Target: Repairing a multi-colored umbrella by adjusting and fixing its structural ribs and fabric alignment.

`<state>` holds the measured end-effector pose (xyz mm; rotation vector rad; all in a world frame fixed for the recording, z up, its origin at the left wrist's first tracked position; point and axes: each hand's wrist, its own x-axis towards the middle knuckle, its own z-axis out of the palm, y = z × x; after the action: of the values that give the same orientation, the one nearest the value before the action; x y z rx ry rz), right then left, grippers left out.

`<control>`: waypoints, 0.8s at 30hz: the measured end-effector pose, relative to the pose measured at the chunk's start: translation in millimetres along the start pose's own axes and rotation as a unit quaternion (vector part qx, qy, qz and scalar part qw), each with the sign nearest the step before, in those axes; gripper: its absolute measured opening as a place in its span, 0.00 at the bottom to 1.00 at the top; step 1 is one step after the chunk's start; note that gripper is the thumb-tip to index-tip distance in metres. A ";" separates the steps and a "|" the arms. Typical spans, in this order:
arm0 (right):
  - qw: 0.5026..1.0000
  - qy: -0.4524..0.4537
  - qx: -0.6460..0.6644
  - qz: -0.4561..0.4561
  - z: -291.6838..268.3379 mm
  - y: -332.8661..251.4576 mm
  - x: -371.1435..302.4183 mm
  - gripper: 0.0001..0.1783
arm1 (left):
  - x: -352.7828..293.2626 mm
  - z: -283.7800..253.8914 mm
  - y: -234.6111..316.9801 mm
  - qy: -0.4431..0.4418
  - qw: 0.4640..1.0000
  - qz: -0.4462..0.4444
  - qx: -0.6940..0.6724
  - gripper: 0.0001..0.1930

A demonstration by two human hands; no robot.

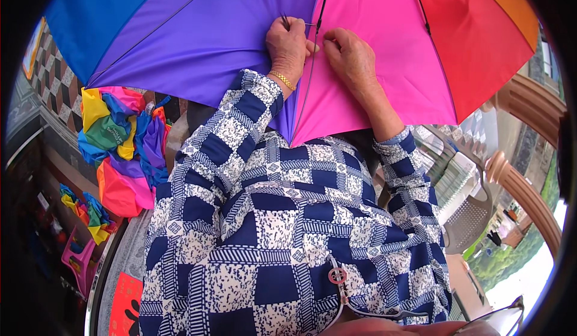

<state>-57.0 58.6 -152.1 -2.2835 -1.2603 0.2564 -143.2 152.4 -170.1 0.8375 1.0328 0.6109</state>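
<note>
An open umbrella canopy (198, 48) in blue, purple, pink, red and orange panels spreads before me, its underside and thin dark ribs showing. My left hand (286, 48) is closed at the purple panel, beside the rib (313, 54) on the purple-pink seam. From its fingers juts a small dark two-pointed tool (285, 21), perhaps snips or tweezers; its rest is hidden. A short thin piece spans from these fingers to the rib; I cannot tell whether it is wire or thread. My right hand (351, 57) is curled in front of the pink panel, fingertips pinched just right of the rib; whatever they hold is hidden.
Crumpled multicoloured fabric (123, 150) is heaped at my left, with a smaller bundle (87, 210) below it. A pink plastic stool (81, 261) and red paper (125, 305) are at lower left. A grey-brown perforated chair (472, 222) and brown railing posts (526, 192) are at right.
</note>
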 end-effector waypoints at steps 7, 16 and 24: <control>1.000 -0.001 0.001 -0.003 0.4 1.3 -0.5 0.07 | 0.8 -0.4 -1.4 0.003 1.000 0.006 -0.005 0.07; 1.000 -0.027 -0.005 -0.007 -2.0 5.7 0.8 0.07 | 0.9 0.4 -0.9 -0.004 1.000 0.001 -0.005 0.06; 1.000 -0.023 0.003 -0.015 -1.1 6.0 -0.4 0.06 | 0.8 2.0 -0.3 -0.021 1.000 -0.008 -0.006 0.06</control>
<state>-52.4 55.2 -154.4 -2.2629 -1.3145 0.3031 -141.1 152.3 -170.3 0.8276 0.9967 0.5824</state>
